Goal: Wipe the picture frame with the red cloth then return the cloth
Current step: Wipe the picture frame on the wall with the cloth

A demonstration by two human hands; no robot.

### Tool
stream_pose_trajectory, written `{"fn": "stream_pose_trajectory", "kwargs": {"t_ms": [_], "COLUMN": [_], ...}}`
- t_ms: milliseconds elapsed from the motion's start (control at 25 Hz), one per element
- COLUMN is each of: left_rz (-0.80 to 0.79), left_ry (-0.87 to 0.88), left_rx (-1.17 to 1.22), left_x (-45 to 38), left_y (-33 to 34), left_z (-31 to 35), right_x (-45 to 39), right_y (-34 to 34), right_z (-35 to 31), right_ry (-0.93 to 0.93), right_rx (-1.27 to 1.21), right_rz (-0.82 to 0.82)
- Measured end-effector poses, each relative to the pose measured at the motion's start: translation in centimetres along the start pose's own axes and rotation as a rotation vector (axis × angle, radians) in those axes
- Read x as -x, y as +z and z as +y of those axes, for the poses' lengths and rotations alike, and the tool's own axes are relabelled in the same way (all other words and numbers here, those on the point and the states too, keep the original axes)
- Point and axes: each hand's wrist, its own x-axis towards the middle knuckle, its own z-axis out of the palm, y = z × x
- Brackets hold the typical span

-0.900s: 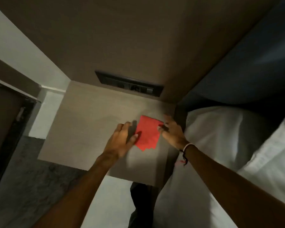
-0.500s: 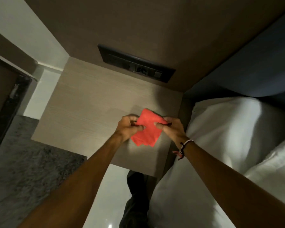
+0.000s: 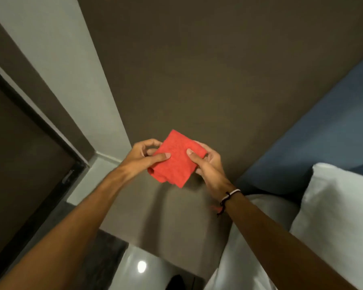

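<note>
A folded red cloth (image 3: 177, 159) is held up in the air in front of the brown wall, above the bedside table. My left hand (image 3: 144, 156) grips its left edge, thumb on top. My right hand (image 3: 208, 166) grips its right edge, thumb pressed on the cloth's face. No picture frame is in view.
A light wooden bedside table (image 3: 176, 218) lies below the hands. White pillows (image 3: 340, 216) and a blue headboard (image 3: 327, 126) fill the right side. A dark door frame (image 3: 40, 126) runs along the left. Glossy floor (image 3: 143, 268) shows at the bottom.
Both hands picked the red cloth up off the bedside table and raised it. The view has tilted upward, so the wall socket panel is out of sight.
</note>
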Motion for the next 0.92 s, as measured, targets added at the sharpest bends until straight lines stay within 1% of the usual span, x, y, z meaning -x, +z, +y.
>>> {"fn": "stream_pose_trajectory", "kwargs": {"t_ms": [80, 200, 360, 440, 560, 720, 800, 920], "left_rz": [0.009, 0.010, 0.004, -0.019, -0.093, -0.246, -0.332, -0.427], "left_ry": [0.134, 0.312, 0.592, 0.691, 0.847, 1.020, 1.088, 1.168], "left_rx": [0.008, -0.003, -0.074, -0.091, -0.110, -0.105, -0.100, -0.103], "left_x": [1.5, 3.2, 6.4, 7.8, 10.2, 12.7, 13.5, 14.4], "left_y": [-2.3, -3.8, -2.3, -0.7, 3.6, 11.6, 16.4, 23.8], "left_z": [8.8, 20.2, 35.6, 41.8, 50.6, 60.3, 64.2, 68.9], "right_x": [0.8, 2.8, 7.5, 10.2, 15.2, 22.7, 26.2, 30.1], "right_y": [2.6, 5.1, 5.3, 4.3, 1.3, -4.3, -7.2, -11.2], "right_z": [-8.1, -18.6, -32.7, -38.4, -46.4, -54.7, -57.8, -61.7], "right_ry": [-0.132, -0.341, -0.625, -0.735, -0.903, -1.055, -1.104, -1.125], "right_rx": [0.010, 0.008, -0.056, -0.076, -0.075, -0.110, -0.179, -0.309], "right_rz": [-0.040, -0.031, 0.030, 0.045, 0.102, 0.215, 0.255, 0.288]}}
